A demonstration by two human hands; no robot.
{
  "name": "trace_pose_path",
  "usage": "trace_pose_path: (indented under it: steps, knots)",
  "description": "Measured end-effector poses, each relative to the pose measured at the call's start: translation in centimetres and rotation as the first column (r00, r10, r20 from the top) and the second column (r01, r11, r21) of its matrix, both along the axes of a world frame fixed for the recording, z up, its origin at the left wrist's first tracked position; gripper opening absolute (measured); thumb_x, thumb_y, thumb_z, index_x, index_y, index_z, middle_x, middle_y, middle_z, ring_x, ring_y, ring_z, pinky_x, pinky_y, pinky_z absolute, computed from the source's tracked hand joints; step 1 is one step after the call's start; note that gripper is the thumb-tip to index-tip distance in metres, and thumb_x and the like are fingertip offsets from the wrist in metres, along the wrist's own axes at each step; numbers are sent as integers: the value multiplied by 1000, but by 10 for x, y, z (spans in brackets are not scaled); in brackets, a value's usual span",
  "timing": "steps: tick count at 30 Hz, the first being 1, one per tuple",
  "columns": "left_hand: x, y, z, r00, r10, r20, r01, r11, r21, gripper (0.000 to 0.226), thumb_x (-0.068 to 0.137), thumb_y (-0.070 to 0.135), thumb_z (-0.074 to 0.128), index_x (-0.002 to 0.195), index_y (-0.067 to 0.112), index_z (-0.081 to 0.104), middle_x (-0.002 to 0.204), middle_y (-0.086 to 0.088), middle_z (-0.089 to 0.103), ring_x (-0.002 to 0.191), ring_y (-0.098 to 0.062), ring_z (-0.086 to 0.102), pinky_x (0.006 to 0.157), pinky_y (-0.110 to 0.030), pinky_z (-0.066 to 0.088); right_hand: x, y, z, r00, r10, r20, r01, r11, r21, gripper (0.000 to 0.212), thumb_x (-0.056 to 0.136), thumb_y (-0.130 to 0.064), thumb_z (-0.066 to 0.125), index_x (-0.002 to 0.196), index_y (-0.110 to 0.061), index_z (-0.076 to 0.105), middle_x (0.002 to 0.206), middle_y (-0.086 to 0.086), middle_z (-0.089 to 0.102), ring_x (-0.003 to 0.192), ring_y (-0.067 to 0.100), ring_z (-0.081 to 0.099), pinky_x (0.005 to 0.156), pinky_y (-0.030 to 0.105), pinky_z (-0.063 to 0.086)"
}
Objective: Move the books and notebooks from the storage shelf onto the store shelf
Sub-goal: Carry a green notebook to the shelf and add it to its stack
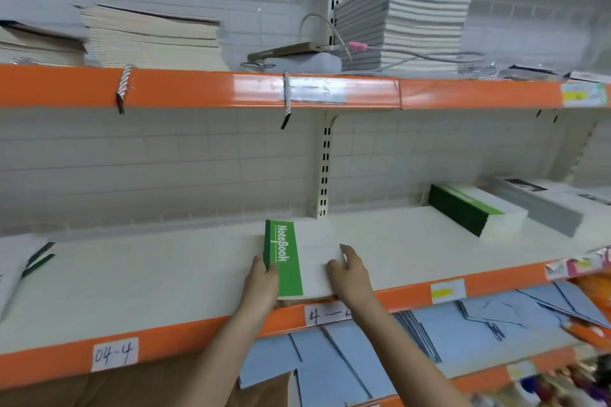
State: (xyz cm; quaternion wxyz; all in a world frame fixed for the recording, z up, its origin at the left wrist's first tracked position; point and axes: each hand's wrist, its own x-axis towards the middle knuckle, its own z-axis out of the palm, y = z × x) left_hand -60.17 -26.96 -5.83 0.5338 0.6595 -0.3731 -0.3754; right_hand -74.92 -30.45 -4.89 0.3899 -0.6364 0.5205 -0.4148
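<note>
Notebooks stacked at middle shelf front edge, long axis pointing toward back wall. Left hand grips green spine side, right hand grips white side; both equally near.

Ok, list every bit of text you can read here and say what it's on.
"NoteBook": green band of the notebook stack both hands hold.
"04-4": white tag on the orange shelf edge.
"4 —": tag by the right hand, partly hidden.
Upper-shelf label and yellow price tags: too blurred.
</note>
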Motion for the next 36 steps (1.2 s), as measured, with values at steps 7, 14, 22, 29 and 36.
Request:
trace_pose_path:
  steps: [7,14,22,29,36]
  knots:
    - [-56,-44,0,997,-69,-46,66,996,-65,41,98,9,38,137,20,35,105,-7,60,80,-30,62,48,-31,49,-55,-35,-4,995,-95,35,94,995,24,33,92,-6,44,125,-10,49,113,6,59,103,27,55,91,42,49]
    - [-105,-109,2,980,-154,-125,147,987,-67,35,96,5,41,123,27,45,101,2,62,90,-22,64,77,-41,56,-103,-96,-5,983,-169,68,162,982,96,48,87,-23,45,135,-11,44,120,15,58,90,27,57,52,27,49]
    - [-138,-170,8,979,-174,-104,167,984,-65,38,92,9,44,125,27,46,105,-2,63,93,-29,65,77,-51,57,-137,-146,5,976,-201,86,192,976,108,38,94,-13,41,132,-12,44,116,11,57,91,28,59,44,21,44]
    - [-162,-202,2,986,-152,-72,147,987,-62,30,91,10,45,112,30,54,106,-5,67,94,-29,65,82,-54,55,-160,-173,7,971,-206,119,190,972,136,33,93,-12,40,126,-14,47,112,8,57,91,25,59,44,21,44]
    - [-199,-234,6,997,-71,-37,67,993,-95,29,92,10,44,115,25,54,105,-7,65,94,-30,64,80,-52,55,-194,-216,12,976,-149,157,131,984,123,23,94,-12,40,114,-21,48,109,8,58,86,23,58,42,22,44]
